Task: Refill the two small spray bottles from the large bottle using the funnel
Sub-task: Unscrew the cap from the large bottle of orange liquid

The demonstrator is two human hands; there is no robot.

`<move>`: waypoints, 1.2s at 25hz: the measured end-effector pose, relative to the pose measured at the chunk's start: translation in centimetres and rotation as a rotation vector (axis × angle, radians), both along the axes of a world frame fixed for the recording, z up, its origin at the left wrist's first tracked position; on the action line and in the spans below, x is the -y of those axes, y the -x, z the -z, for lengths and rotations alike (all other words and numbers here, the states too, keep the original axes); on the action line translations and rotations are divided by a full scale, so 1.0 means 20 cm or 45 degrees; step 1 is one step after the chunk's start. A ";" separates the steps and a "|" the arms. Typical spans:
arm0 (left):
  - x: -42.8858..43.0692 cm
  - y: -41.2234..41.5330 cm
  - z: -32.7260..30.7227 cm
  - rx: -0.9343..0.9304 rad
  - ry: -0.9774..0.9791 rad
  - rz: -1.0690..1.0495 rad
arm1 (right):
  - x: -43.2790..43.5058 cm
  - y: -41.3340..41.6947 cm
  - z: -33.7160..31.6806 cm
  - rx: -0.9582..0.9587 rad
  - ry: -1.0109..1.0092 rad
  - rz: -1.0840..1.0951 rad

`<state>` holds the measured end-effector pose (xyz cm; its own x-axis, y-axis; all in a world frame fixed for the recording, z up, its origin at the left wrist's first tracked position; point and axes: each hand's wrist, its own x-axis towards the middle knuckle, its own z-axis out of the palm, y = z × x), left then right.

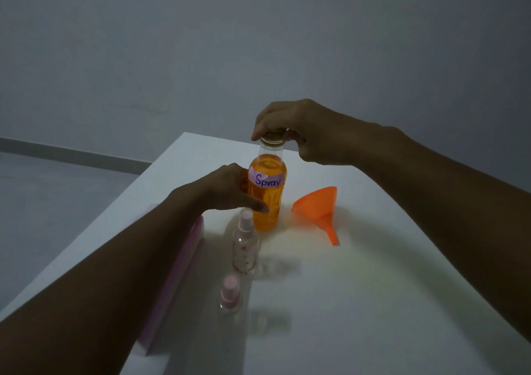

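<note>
Large bottle (267, 193) in both hands

We see a dim, bluish-grey scene, underexposed overall. The brightest patch lies on the white table (373, 303) around the large bottle (267, 199), whose orange liquid glows as if lit from above, casting a warm tint on the surface beside the funnel (317, 209). Both forearms read as dark, nearly silhouetted shapes. Soft shadows fall near and right of the two small spray bottles (245, 245), which look smeared and out of focus. Straight lines bow towards the frame edges.
</note>
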<state>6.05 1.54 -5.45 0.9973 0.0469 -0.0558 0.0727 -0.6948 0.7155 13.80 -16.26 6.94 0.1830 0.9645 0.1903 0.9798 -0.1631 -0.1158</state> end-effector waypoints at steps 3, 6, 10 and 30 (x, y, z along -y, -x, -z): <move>0.00 0.00 0.00 -0.001 -0.002 0.002 | 0.00 -0.02 -0.02 -0.136 -0.007 0.073; 0.00 0.00 0.00 -0.002 -0.018 -0.012 | -0.01 -0.02 -0.04 -0.148 -0.046 0.083; 0.01 0.01 -0.01 0.003 -0.057 -0.004 | 0.00 0.00 -0.09 -0.068 -0.057 0.033; 0.03 0.01 -0.03 -0.081 -0.058 0.015 | 0.34 0.35 0.94 -0.497 -0.527 0.712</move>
